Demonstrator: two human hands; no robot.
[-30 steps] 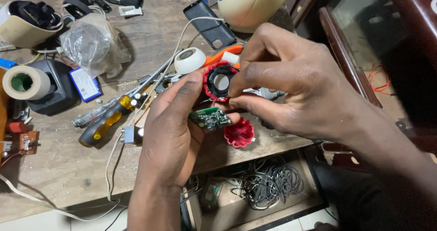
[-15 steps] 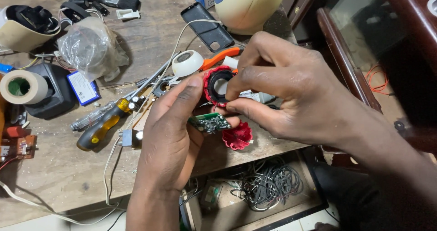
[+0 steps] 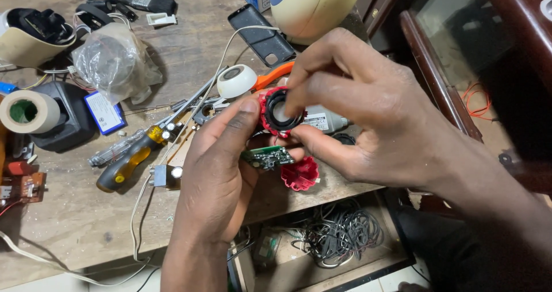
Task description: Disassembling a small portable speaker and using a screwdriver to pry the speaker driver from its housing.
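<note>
Red plastic ringed the small round speaker (image 3: 280, 111) that both hands held up above the near edge of the workbench: the left hand (image 3: 215, 171) cupped it from below with thumb and forefinger closed on its rim, and the right hand (image 3: 368, 119) came over the top, forefinger pressed into the dark cone and thumb pinching underneath. A small green circuit board (image 3: 267, 157) hung just beneath, resting against the left fingers, with the red back shell (image 3: 300, 174) lying on the bench edge right below. The likeliest trouble, as I judged it, was the pressing finger denting or tearing the cone, or a twist of the hands snapping whatever fine leads joined board to speaker; the shell, so near the edge, could also be knocked off into the tangle of wires (image 3: 339, 234) on the shelf underneath. Farther out, the worn, scratched wooden bench (image 3: 69, 211) carried a yellow-handled screwdriver (image 3: 129, 160), a white cable (image 3: 144, 200), a roll of tape (image 3: 26, 111), a crumpled clear bag (image 3: 112, 62) and a dark phone (image 3: 261, 36). Beyond stood a cream rounded casing (image 3: 316, 4), and dark wooden furniture (image 3: 460, 56) lay to the right.
</note>
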